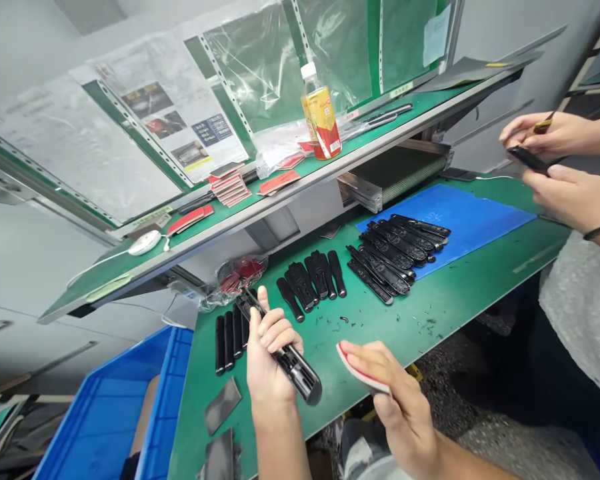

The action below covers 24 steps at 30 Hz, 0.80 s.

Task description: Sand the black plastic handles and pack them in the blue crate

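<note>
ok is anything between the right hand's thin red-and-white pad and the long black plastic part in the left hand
Nothing visible: the right hand holds the thin red-and-white pad apart from the long black plastic part in the left hand, with flat green tabletop behind the gap.

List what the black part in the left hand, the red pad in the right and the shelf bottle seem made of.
Black part: likely hard moulded plastic, glossy at the rounded end, with ribs and recesses showing.
Red pad: perhaps foam or layered fabric; matte red face and pale edge leave it open.
Bottle: probably smooth plastic; see-through shoulder, white cap, printed label.
</note>
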{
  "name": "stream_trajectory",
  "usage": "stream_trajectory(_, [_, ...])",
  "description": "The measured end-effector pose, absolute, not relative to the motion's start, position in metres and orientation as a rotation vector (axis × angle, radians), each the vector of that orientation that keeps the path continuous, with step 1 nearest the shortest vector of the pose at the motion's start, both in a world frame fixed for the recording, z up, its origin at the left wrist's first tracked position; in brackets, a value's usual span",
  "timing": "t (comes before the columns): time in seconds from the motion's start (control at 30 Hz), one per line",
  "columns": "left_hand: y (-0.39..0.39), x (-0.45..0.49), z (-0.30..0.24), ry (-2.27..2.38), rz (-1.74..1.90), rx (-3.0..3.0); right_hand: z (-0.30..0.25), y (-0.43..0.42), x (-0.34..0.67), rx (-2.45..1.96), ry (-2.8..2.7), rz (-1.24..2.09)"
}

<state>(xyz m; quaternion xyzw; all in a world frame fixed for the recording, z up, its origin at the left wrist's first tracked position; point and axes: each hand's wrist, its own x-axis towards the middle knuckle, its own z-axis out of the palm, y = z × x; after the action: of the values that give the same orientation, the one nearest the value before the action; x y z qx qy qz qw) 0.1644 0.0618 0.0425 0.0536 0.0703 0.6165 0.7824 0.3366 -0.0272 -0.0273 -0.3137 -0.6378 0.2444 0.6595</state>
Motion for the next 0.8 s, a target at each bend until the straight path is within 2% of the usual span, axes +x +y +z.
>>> stream_trajectory(0.13, [0.056,0.172,0.042,0.157,1.297,0.238,-0.022,-0.018,0.337,-0.624,-1.470,0.548])
stream_trajectory(0.33, [0.063,0.165,0.037,0.240,1.304,0.219,-0.010,-0.014,0.344,-0.271,-2.102,0.273])
stream_trajectory(0.53, [0.081,0.141,0.027,0.296,1.325,0.151,-0.007,-0.010,0.319,-0.368,-2.063,0.064])
stream_trajectory(0.67, [0.093,0.125,0.029,0.302,1.382,0.184,-0.016,0.032,0.311,-0.288,-2.072,-0.131])
stream_trajectory(0.8, [0.106,0.102,0.010,0.531,1.364,0.377,-0.042,0.075,0.325,-0.673,-1.789,-0.247])
